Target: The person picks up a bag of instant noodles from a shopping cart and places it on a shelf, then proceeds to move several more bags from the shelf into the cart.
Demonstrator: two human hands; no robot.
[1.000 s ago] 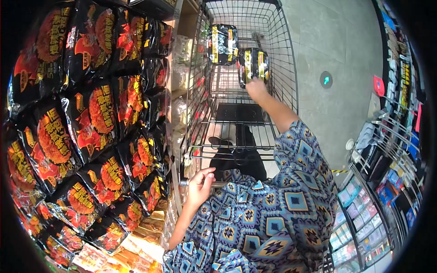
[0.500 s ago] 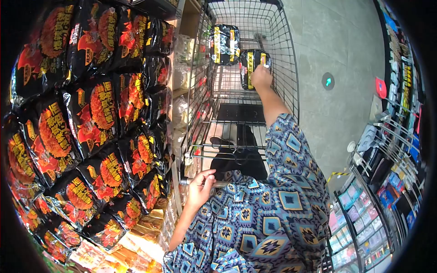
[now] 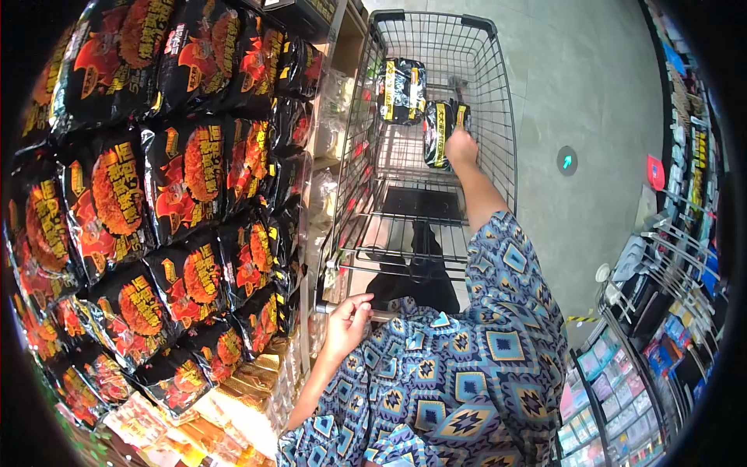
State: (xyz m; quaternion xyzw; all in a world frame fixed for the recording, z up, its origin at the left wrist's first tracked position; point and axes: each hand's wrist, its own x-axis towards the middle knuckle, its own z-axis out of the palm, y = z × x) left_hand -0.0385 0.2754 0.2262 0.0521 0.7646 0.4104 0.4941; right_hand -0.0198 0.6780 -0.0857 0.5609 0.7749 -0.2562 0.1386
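Inside the shopping cart (image 3: 507, 148), my right hand (image 3: 461, 148) is closed on the near right edge of a black noodle multipack (image 3: 437, 144) with yellow lettering. Its fingertips are partly hidden. A second black noodle multipack (image 3: 401, 92) lies just beyond, to the left, against the cart's wire side. My left hand (image 3: 346, 323) is curled around the cart handle (image 3: 322, 308) close to my body, thumb and forefinger near each other.
Shelves to my left hold stacked black noodle packs (image 3: 117, 191) with red noodle pictures, close beside the cart. Grey floor (image 3: 545, 86) with a round green-arrow marker (image 3: 567, 161) runs along the right. Farther right stands a rack of hanging goods (image 3: 661, 257).
The view has shifted, so the cart and shelves appear lower and farther right. My right hand stays at the near pack, now at its right edge. My left hand remains at the handle.
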